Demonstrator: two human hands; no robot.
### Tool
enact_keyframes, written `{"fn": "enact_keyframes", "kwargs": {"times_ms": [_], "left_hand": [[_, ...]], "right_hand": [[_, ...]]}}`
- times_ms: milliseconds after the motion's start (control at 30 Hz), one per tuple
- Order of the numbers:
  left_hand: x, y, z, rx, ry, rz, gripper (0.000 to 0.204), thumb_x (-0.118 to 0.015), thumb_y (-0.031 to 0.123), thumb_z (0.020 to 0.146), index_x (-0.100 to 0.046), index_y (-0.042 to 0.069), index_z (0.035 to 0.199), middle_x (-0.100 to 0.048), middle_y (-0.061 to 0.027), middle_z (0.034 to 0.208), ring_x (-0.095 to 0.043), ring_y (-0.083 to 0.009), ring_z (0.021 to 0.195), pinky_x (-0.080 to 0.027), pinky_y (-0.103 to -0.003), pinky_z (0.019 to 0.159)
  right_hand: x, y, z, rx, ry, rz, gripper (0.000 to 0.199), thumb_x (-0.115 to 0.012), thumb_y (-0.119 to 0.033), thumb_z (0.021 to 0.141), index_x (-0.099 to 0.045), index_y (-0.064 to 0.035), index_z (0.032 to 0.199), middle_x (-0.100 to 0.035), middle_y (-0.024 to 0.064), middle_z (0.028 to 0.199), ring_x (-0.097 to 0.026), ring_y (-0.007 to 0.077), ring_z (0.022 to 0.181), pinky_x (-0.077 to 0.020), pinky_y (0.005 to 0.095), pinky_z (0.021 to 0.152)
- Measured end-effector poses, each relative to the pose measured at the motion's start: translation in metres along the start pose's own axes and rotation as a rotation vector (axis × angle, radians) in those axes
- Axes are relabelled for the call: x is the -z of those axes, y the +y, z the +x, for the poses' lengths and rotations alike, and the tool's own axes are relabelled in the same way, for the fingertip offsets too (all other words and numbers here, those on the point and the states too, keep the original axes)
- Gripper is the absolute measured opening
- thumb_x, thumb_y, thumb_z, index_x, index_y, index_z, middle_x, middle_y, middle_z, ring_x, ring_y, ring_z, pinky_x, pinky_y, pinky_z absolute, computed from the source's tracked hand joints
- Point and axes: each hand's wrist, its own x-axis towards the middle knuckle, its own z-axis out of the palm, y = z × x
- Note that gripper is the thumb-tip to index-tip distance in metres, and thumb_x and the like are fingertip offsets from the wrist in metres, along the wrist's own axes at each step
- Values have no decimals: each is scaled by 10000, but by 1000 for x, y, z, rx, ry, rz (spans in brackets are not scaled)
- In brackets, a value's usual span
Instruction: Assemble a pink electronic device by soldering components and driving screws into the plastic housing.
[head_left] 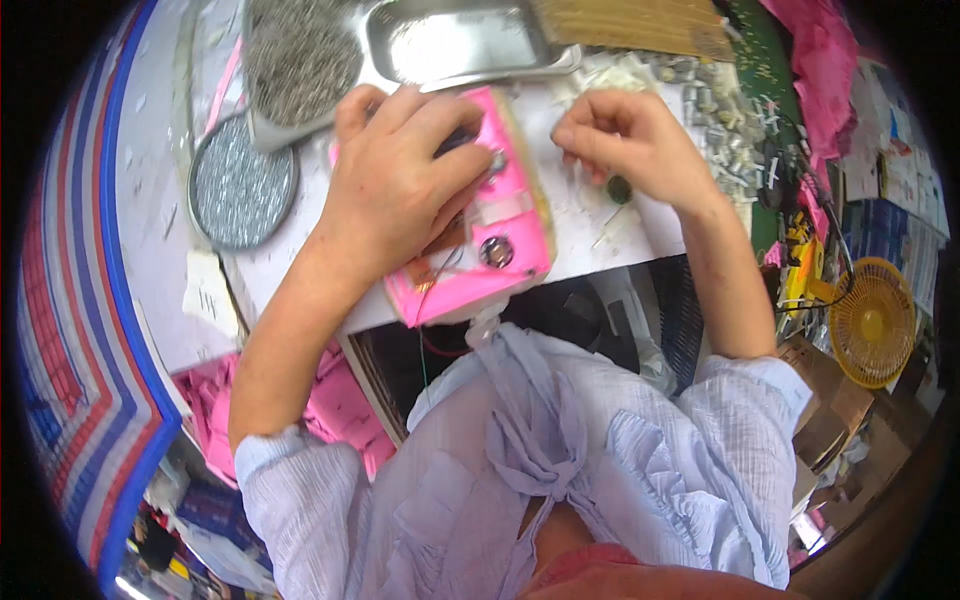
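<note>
Straight to the pink block [532,243]: lies on the white worktop [150,240], at the near edge, directly in front of the pale blue shirt [640,480]. Shows a round metal stud [496,252] near the closer end, a copper-coloured patch [424,272] toward the left, thin wire beside it. Lays the left hand [395,180] across the top, fingers spread and bent, thumb stretched toward the block's right side; cannot tell about any grip beneath the palm. Holds the right hand [640,140] apart from the block, off to its right, fingers curled in, thumb close to the index finger; cannot tell about anything small between them. Now just beyond, to a metal tray [563,62], heaped with small grey pieces [305,60] on the left, shining on the right. Across to a round dish [240,241] full of thin silvery bits. Over right, past a cardboard sheet [640,28], to scattered metal pieces [715,140]. Farther out, a yellow basket [872,372] right, a striped sheet [110,400] left, crumpled pink stuff [335,410] below the worktop.
</note>
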Motion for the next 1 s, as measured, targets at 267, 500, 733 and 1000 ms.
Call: {"fn": "enact_keyframes", "kwargs": {"times_ms": [267, 500, 733, 1000], "left_hand": [[5, 4, 35, 8, -182, -26, 173, -757, 62, 719, -698, 110, 874, -607, -56, 948, -598, -258, 913, -389, -446, 907], [10, 12, 73, 16, -415, -91, 148, -722, 32, 722, -707, 100, 852, -648, -51, 908, -626, -267, 886, -435, -428, 805], [14, 3, 82, 82, -585, -160, 166, -686, 8, 704, -686, 78, 855, -658, -95, 874, -644, -346, 846, -529, -455, 743], [6, -3, 59, 118, -463, -91, 128, -620, 40, 767, -569, 47, 884, -597, -148, 935, -628, -383, 854, -521, -490, 716]], "right_hand": [[151, 7, -34, 134, 643, -481, 183, -738, -184, 888, -742, -3, 920, -695, 24, 731, -593, 69, 621, -485, 261, 562], [427, 61, 15, -769, 1106, -937, 283, -687, -204, 842, -757, -56, 1072, -751, 149, 1090, -726, 305, 1031, -576, 443, 888], [469, 133, 46, -876, 1307, -835, 612, -209, -512, 1040, -187, -297, 1612, -143, 101, 1692, -116, 421, 1539, -167, 807, 1094], [469, 94, 41, -380, 1334, -1190, 407, -458, -326, 958, -642, -71, 1217, -667, 175, 1193, -664, 317, 1066, -527, 465, 892]]}}
